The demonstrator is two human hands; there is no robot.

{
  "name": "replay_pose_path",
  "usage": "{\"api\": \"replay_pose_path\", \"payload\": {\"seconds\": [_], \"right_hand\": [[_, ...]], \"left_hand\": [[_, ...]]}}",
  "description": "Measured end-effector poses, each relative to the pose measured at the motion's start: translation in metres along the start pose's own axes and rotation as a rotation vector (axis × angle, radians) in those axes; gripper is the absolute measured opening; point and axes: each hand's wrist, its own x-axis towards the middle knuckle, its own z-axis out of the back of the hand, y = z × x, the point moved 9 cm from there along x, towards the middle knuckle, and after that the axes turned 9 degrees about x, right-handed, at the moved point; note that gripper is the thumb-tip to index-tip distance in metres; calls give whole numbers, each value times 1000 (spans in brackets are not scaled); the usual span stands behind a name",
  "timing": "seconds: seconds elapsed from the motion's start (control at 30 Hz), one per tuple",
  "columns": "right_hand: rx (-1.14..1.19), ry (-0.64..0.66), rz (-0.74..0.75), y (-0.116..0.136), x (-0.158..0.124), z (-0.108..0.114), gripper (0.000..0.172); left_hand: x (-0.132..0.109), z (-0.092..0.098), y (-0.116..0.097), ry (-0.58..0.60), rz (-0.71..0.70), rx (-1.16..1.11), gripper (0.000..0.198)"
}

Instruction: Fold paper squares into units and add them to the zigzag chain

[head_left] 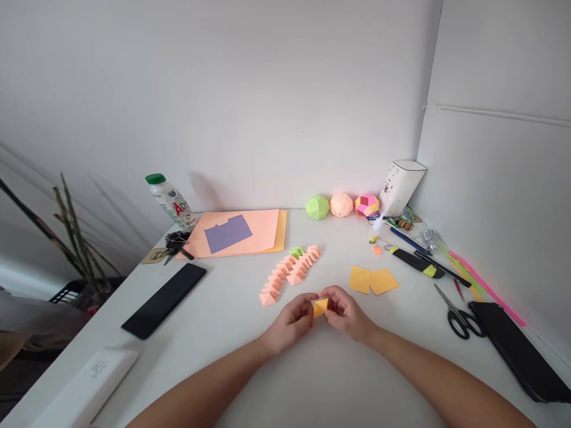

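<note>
Between my two hands is a small folded piece of yellow-orange paper [320, 307], low over the white table. My left hand [291, 321] pinches it from the left side, and my right hand [349, 314] grips its right edge with thumb and fingers. Just beyond them, two rows of folded peach paper pieces [276, 277] run diagonally, with a few green folded pieces [296, 252] at the far end. To the right of my right hand lie yellow-orange paper squares [360, 279], flat on the table.
Three paper balls [341, 205] sit by the wall. Peach sheets [263, 229] and a bottle [172, 202] stand back left; a black phone [164, 300] lies left. Rightward are a cutter [413, 261], scissors [457, 312], a black case [520, 351] and a white paper container [400, 187].
</note>
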Motion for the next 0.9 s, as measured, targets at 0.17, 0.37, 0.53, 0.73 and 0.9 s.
{"api": "replay_pose_path", "payload": {"seconds": [0.17,0.37,0.53,0.73,0.9], "right_hand": [[-30,24,21,0,-1,-2,26],[20,-1,-30,-3,0,0,26],[-13,3,-23,0,-1,-1,28],[-125,46,157,13,-2,-6,40],[-102,54,283,19,-2,-5,19]], "left_hand": [[0,3,1,-17,6,-49,34],[-1,0,-2,-10,-36,-25,36],[2,2,3,-26,8,-59,32],[5,9,3,-64,35,-110,32],[4,9,8,-54,77,-84,28]]}}
